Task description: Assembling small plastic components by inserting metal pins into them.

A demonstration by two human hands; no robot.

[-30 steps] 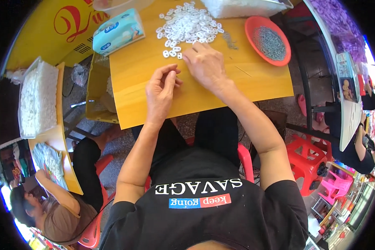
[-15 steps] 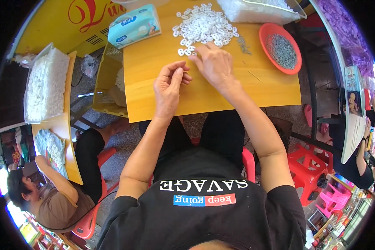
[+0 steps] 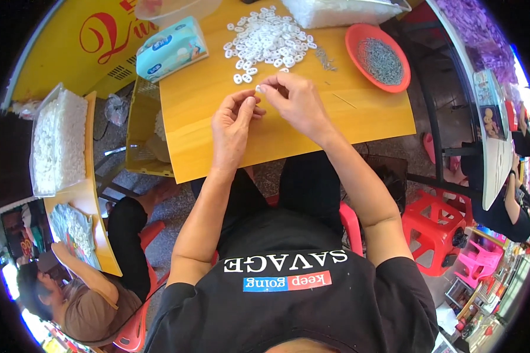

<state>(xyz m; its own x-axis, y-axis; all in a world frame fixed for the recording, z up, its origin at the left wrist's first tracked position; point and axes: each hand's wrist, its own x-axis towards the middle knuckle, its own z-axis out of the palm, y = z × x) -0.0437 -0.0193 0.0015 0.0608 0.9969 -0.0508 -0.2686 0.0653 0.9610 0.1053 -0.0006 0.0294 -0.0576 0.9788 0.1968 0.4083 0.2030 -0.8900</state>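
Observation:
Over the near part of the yellow table (image 3: 206,141), my two hands meet at the fingertips. My right hand (image 3: 297,106) pinches a small white plastic piece (image 3: 258,89) between thumb and fingers. Beside it, my left hand (image 3: 232,126) has its fingers curled in toward the thumb; whatever they hold, if anything, is hidden. Just beyond lies a heap of white oval two-holed plastic pieces (image 3: 268,38), several of them loose at its near edge. To its right are a few small grey metal pins (image 3: 324,59).
A red dish (image 3: 353,44) of grey metal pins stands at the table's right. A tissue pack (image 3: 171,50) lies at the left, a clear bin of white pieces (image 3: 341,13) at the back. A thin stick (image 3: 344,100) lies right of my hand. Another person (image 3: 88,300) sits at the left.
My right hand has drawn back from the edge of the white heap toward my left hand, bringing a white piece. The whole view has shifted slightly.

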